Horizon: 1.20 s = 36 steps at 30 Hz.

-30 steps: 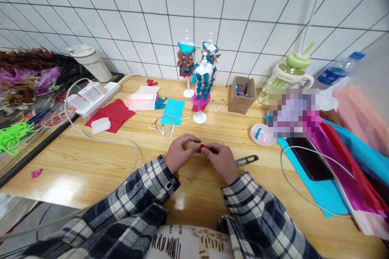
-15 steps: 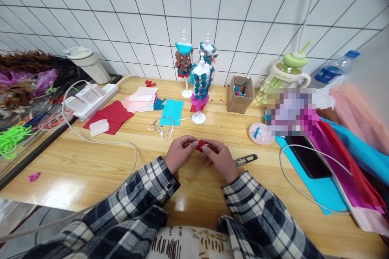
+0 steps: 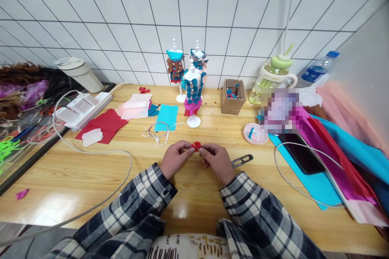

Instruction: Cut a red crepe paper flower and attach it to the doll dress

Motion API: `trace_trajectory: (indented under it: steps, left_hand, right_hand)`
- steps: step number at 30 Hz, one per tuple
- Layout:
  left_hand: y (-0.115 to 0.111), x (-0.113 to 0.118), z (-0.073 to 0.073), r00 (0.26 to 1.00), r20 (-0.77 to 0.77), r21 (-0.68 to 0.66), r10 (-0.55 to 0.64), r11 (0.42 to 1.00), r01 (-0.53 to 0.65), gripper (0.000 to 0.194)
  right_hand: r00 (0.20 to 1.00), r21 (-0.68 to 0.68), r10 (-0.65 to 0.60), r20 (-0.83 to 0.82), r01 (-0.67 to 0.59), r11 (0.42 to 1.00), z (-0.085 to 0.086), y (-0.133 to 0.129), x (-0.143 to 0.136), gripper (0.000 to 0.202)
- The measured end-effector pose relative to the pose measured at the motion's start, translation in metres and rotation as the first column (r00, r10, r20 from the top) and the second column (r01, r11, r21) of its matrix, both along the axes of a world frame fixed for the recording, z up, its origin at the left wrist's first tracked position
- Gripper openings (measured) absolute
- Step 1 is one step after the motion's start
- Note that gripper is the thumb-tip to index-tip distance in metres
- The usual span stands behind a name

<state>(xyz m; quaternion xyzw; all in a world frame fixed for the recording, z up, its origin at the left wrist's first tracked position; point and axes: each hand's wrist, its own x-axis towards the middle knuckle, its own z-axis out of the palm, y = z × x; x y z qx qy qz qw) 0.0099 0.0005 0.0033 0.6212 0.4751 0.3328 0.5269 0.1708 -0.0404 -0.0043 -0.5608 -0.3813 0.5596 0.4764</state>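
A small red fabric piece (image 3: 197, 146) with fringed edges is held over the table, pinched from both sides. My left hand (image 3: 176, 158) grips its left side between thumb and fingers. On the right side, the thumb and fingers of my right hand (image 3: 218, 161) close on it. Black thread snips (image 3: 242, 161) lie on the table just right of my right hand. Beyond the hands stand small white dress forms (image 3: 192, 89) covered in teal, brown and magenta fabric bows. A blue fabric square (image 3: 166, 116) and a coiled cord (image 3: 158, 130) lie left of them.
A cardboard box (image 3: 233, 96) of scraps and a pink dish (image 3: 255, 134) are at right, near a phone (image 3: 304, 154) on fabric sheets. Red cloth (image 3: 105, 124), a power strip (image 3: 86, 110) and a long white cable (image 3: 121, 182) are at left.
The view has shifted, so the scene sits slightly further left in it. The red piece now looks more spread out between my fingertips, its fringe showing more.
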Motion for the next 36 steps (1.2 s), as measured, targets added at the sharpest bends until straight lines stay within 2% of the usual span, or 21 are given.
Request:
trace_trajectory:
  steps: [4, 13, 18, 26, 32, 36]
  left_hand:
    - [-0.002, 0.001, 0.000, 0.998, 0.061, -0.079, 0.026, 0.997, -0.021, 0.027]
    - [-0.001, -0.001, -0.001, 0.984, 0.171, -0.123, 0.044, 0.992, -0.023, 0.023]
    - [-0.001, -0.002, -0.001, 0.986, 0.166, -0.135, 0.032, 0.991, -0.009, 0.023]
    - [-0.002, -0.001, 0.002, 0.998, -0.033, 0.041, -0.054, 0.998, 0.056, 0.022]
    - [-0.004, -0.001, 0.000, 0.983, -0.121, 0.146, -0.137, 0.977, 0.154, 0.019]
    - [-0.005, -0.002, 0.001, 0.976, -0.180, 0.196, -0.124, 0.968, 0.159, 0.018]
  right_hand:
    - [1.000, 0.002, 0.000, 0.027, 0.000, 1.000, 0.000, 0.000, 0.000, 0.026]
    - [0.997, 0.030, 0.063, 0.032, -0.064, 0.997, 0.001, 0.000, 0.004, 0.031]
    - [1.000, 0.050, 0.014, 0.001, -0.014, 0.999, 0.000, 0.001, 0.006, 0.029]
    - [0.971, 0.103, 0.062, 0.229, -0.088, 0.991, 0.001, 0.002, 0.009, 0.024]
    - [0.942, 0.164, 0.133, 0.310, -0.190, 0.968, 0.009, 0.000, 0.010, 0.024]
    - [0.941, 0.127, 0.128, 0.314, -0.176, 0.976, 0.008, -0.001, 0.009, 0.020]
